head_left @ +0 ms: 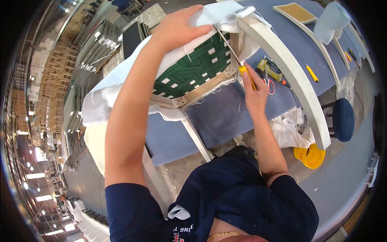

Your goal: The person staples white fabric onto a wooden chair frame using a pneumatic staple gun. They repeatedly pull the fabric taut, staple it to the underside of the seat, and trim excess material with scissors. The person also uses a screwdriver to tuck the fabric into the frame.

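Note:
A white wooden chair with light-blue fabric (219, 13) over its seat lies tipped on the table, underside toward me. Dark green webbing (201, 64) crosses inside the seat's wooden frame (201, 90). My left hand (177, 30) grips the fabric-covered seat edge at the top, thumb stretched along it and other fingers partly hidden. Closed round the yellow handle of a screwdriver (246, 74) is my right hand (256, 90). Its long metal shaft runs up to the frame's upper corner, near my left thumb; what the tip touches is too small to tell.
On the blue-covered table (225, 117) lie a green-yellow power tool (272, 72), red-handled scissors (270, 86) and a yellow cutter (311, 74). A curved white chair leg (294, 68) arches at right. Beyond are a yellow bucket (309, 156) and blue stool (342, 119).

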A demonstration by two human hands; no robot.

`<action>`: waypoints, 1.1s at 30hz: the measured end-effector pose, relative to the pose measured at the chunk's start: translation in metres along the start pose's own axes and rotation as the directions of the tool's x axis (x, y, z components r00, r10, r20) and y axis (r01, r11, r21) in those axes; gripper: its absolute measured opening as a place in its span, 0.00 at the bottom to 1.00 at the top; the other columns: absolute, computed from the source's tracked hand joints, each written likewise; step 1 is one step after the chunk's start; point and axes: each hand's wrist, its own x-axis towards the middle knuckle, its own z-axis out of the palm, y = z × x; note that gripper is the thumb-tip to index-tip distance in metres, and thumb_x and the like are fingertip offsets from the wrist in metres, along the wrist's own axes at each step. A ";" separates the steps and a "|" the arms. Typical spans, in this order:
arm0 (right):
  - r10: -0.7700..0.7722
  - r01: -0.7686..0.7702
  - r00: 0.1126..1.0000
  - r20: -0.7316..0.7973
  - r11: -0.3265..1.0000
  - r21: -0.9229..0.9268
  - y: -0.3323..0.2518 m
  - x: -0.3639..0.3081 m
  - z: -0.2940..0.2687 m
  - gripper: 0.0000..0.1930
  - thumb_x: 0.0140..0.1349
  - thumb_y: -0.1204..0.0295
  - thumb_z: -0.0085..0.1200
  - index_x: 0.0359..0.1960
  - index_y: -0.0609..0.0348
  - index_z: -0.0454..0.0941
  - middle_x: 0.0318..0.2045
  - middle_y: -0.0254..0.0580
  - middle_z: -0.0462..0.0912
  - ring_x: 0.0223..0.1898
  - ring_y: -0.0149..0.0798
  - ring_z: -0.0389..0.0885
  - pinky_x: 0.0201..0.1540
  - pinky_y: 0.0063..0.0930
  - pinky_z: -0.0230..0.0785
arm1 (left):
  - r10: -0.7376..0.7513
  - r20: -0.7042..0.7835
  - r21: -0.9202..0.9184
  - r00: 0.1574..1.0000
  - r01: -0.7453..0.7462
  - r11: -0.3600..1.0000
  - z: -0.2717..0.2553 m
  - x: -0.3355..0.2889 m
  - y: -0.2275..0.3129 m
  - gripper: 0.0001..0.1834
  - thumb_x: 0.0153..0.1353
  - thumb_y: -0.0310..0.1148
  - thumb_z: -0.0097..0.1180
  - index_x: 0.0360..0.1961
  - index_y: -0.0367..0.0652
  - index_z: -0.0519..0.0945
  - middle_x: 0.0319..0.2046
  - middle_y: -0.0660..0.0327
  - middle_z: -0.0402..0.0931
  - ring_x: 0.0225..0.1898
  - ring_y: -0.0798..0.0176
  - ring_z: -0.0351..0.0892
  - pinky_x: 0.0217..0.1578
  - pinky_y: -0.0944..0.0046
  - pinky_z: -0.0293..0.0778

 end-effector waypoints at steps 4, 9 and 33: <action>-0.064 0.065 0.998 0.007 0.991 -0.114 -0.008 0.000 -0.004 0.17 0.74 0.69 0.64 0.62 0.53 0.87 0.39 0.38 0.89 0.37 0.27 0.82 0.44 0.21 0.73 | 0.034 -0.009 0.001 0.999 -0.034 0.999 0.002 -0.003 -0.008 0.44 0.60 0.60 0.72 0.73 0.51 0.77 0.64 0.47 0.82 0.64 0.47 0.82 0.65 0.54 0.74; -0.143 0.142 0.990 0.009 0.972 -0.187 -0.019 0.000 -0.009 0.16 0.73 0.69 0.65 0.61 0.54 0.88 0.43 0.41 0.90 0.40 0.30 0.86 0.47 0.24 0.76 | 0.059 -0.010 0.002 0.998 -0.059 0.998 0.001 -0.004 -0.008 0.43 0.62 0.59 0.71 0.74 0.50 0.76 0.66 0.47 0.80 0.67 0.48 0.80 0.67 0.54 0.72; -0.114 0.115 0.993 -0.023 0.988 0.106 0.034 -0.013 0.056 0.19 0.72 0.79 0.62 0.64 0.63 0.84 0.52 0.46 0.85 0.51 0.37 0.84 0.55 0.26 0.75 | 0.066 0.070 -0.107 0.995 -0.058 0.993 -0.013 -0.005 0.002 0.41 0.62 0.46 0.76 0.70 0.35 0.76 0.72 0.41 0.72 0.75 0.44 0.70 0.75 0.54 0.64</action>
